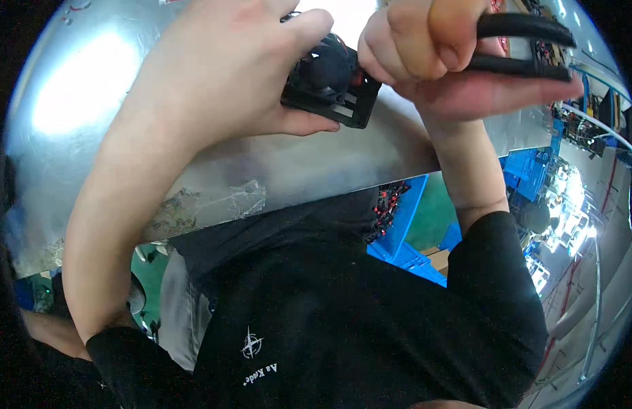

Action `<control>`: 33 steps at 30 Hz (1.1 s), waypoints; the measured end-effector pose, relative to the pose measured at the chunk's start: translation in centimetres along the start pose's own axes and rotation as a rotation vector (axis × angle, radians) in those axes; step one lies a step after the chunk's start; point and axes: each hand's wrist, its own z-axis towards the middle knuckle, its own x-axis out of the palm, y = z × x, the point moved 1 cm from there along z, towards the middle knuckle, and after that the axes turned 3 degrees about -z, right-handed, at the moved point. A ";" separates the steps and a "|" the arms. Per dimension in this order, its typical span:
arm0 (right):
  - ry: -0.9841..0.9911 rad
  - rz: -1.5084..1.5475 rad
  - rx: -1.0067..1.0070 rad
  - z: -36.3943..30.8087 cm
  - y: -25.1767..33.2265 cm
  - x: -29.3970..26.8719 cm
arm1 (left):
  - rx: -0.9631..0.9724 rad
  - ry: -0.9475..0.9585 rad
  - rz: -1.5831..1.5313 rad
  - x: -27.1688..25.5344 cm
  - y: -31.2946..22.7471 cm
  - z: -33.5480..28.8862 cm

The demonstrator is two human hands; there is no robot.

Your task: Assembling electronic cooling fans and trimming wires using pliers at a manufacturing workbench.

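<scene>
My left hand (247,68) is closed round a small black plastic housing (357,112) with slots and a round, dark, fan-like part. It holds the housing above the metal table, thumb along the near edge. At the housing's right side, my right hand (425,51) is curled, its fingertips by the corner. A hand tool with two black handles (527,65) is gripped in this hand, the handles pointing right. The tool's working end is hidden by my fingers. Small bits of red show beside the round part.
A shiny metal table (227,167) spans the view, its near edge scuffed. Below that edge, a blue bin (408,211) stands by several small red and black parts (386,208). Another person's arm (56,334) shows at lower left. More blue bins (524,170) lie at right.
</scene>
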 end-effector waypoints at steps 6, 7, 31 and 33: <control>-0.076 0.146 0.005 0.4 -0.2 -0.6 | 0.043 -0.026 0.023 0.0 0.4 -0.1; 0.100 0.152 -0.034 1.1 -0.4 -0.4 | 0.042 -0.024 0.024 0.1 0.4 0.0; 0.184 0.070 -0.046 3.3 0.5 -0.2 | 0.093 -0.016 -0.056 -0.3 1.1 -0.9; 0.061 0.279 -0.075 3.1 0.7 -0.4 | 0.055 -0.076 -0.024 0.3 1.2 -1.0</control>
